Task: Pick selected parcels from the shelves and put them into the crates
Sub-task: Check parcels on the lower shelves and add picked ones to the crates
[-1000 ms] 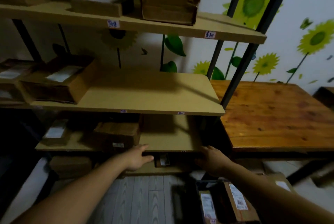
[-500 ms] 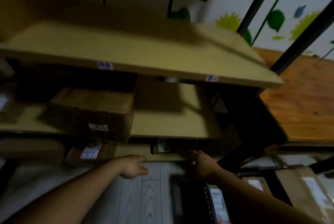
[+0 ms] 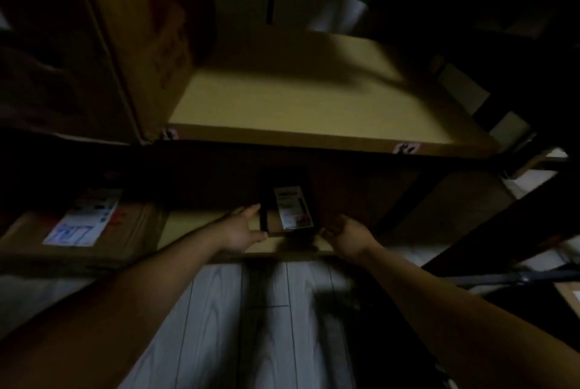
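Small parcel (image 3: 287,208) lies on the lowest shelf (image 3: 201,225), near its front edge. Left hand (image 3: 241,227) open, touching the parcel's left side; right hand (image 3: 346,236) open at its right, contact unclear. Suggest: clamp both sides squarely, slide out level.

Head view: close, low, facing bottom shelf (image 3: 201,225), floor (image 3: 219,310).

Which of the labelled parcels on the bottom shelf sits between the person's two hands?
The small dark parcel, flanked by the left hand and right hand; the larger brown box lies far left.
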Demonstrator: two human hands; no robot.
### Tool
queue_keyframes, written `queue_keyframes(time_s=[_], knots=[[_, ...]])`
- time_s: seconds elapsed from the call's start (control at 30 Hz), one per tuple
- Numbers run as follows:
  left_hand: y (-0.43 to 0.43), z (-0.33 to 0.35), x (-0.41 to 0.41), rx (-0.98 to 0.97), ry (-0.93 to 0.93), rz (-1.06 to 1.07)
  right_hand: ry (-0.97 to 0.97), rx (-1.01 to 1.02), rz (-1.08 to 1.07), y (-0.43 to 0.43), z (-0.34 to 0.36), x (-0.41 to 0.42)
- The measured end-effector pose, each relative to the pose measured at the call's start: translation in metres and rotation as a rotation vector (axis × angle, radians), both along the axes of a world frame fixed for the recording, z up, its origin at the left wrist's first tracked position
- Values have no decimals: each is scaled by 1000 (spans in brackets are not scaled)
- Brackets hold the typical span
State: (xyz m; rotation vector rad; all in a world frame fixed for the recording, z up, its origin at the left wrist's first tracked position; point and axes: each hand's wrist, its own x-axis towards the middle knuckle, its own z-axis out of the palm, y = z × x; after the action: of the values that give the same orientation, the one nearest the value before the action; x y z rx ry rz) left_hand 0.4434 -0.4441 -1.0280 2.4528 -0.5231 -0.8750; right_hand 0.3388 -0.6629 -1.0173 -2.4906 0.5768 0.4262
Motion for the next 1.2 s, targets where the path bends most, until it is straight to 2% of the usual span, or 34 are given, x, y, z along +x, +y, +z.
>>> queue_keyframes(time_s=[0.27,0.37,0.47,0.57,0.7,0.83,1.0,1.2], knots=[[-33,-71,17,10,-112,57,-15,95,-24,-1,-76,30],[-37,-81,17,52,-75,62,-45,180,-101,2,-83,36],[-42,-85,20,88,-41,10,22,244,-93,3,-86,43],[-42,-82,18,-98,90,81,-44,412,-167,7,-86,44],[-25,-78,9,-270,41,385,-107,504,-343,24,-89,34],[4,-65,0,-518,181,670,-161,739,-380,57,-74,21],[54,-35,-20,-668,136,630,-263,777,-284,88,-45,12],[98,-23,-35,-668,29,578,-360,747,-231,118,-23,-9]])
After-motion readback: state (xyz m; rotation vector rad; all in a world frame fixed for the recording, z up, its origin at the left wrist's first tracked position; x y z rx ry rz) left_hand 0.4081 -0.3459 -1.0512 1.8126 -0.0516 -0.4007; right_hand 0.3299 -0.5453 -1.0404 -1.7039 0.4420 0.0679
